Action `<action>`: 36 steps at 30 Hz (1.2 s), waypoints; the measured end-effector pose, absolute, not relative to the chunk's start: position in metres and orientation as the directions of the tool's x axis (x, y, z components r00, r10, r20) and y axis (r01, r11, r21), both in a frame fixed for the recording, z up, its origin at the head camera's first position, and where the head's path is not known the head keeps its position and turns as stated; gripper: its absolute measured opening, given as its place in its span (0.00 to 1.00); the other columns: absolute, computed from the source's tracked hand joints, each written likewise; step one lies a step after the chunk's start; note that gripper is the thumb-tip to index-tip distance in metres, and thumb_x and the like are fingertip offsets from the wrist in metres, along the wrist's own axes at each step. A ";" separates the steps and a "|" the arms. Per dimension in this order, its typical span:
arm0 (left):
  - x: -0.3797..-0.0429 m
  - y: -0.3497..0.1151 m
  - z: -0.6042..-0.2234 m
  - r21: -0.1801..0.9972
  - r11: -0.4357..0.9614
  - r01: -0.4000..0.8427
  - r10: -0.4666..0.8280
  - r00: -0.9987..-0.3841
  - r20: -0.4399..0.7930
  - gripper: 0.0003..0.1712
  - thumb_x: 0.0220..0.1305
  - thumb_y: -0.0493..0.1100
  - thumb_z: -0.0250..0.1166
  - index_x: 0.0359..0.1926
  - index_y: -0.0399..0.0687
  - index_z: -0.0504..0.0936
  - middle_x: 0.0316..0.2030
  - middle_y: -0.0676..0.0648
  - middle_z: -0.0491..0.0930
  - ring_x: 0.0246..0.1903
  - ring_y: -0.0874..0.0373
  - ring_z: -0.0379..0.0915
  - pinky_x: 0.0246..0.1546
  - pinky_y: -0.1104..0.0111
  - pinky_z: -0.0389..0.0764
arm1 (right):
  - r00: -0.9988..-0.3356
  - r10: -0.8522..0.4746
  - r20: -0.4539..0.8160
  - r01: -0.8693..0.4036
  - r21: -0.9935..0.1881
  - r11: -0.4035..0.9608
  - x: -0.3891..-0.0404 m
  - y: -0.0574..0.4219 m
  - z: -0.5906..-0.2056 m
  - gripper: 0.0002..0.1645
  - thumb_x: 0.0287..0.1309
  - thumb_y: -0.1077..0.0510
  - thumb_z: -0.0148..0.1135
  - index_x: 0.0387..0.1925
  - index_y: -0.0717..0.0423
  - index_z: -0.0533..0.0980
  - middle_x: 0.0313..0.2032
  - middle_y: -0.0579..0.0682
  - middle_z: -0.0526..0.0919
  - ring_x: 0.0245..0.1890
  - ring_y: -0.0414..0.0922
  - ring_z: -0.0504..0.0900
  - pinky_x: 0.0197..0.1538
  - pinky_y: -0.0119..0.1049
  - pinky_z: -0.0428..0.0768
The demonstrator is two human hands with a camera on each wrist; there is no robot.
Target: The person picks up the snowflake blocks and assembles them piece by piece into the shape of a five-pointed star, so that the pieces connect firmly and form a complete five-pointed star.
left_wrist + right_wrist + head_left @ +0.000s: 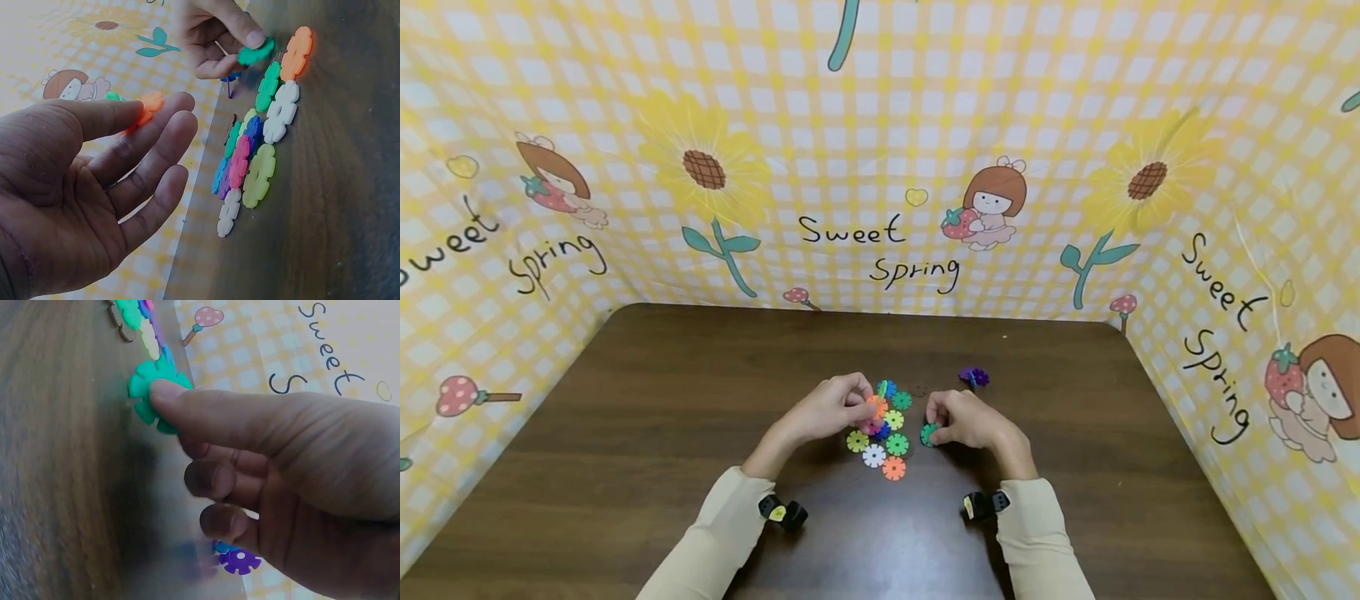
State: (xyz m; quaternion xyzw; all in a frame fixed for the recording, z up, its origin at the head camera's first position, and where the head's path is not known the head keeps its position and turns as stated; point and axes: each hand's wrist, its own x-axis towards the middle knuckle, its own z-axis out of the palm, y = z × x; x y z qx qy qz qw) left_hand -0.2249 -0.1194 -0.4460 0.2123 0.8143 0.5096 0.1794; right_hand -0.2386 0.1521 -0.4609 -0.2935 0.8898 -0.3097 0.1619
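Note:
My left hand [829, 408] is above the left side of a group of flower-shaped plastic discs. It pinches an orange notched disc [150, 106] between thumb and index finger, the other fingers spread loosely. A bright green piece [114, 95] shows just past that thumb; whether it is joined to the orange disc I cannot tell. To the right of the group, my right hand [976, 419] pinches a green notched disc [145, 381] between thumb and forefinger, its remaining fingers curled. The two held discs are apart.
Lying on the brown table [700, 375] are an orange disc [894, 469], a white disc [874, 456], a yellow-green disc [857, 442] and several others. Behind the right hand sits a purple and blue disc cluster [974, 377]. A checked cloth [880, 167] encloses the back and sides.

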 end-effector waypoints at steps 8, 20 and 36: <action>-0.224 -0.117 -0.448 0.905 0.390 0.171 0.546 -0.834 -0.078 0.09 0.73 0.40 0.60 0.43 0.37 0.72 0.31 0.43 0.87 0.32 0.44 0.84 0.41 0.50 0.82 | -0.780 -0.625 -0.001 -0.466 -0.666 0.583 -0.238 0.150 -0.453 0.05 0.60 0.62 0.70 0.33 0.53 0.80 0.25 0.42 0.77 0.26 0.37 0.73 0.31 0.30 0.74; -0.223 -0.115 -0.447 0.909 0.375 0.181 0.579 -0.812 -0.076 0.09 0.74 0.41 0.59 0.44 0.37 0.72 0.31 0.41 0.87 0.31 0.42 0.83 0.40 0.53 0.83 | -0.777 -0.621 0.103 -0.504 -0.693 0.515 -0.236 0.142 -0.447 0.07 0.61 0.59 0.70 0.31 0.50 0.78 0.26 0.40 0.79 0.27 0.37 0.76 0.32 0.32 0.77; -0.220 -0.112 -0.448 0.920 0.362 0.149 0.567 -0.819 -0.090 0.08 0.74 0.41 0.60 0.43 0.38 0.73 0.28 0.45 0.86 0.30 0.39 0.83 0.39 0.52 0.84 | -0.773 -0.605 0.190 -0.555 -0.664 0.501 -0.229 0.128 -0.441 0.06 0.60 0.60 0.71 0.34 0.50 0.79 0.29 0.39 0.78 0.29 0.38 0.77 0.34 0.33 0.79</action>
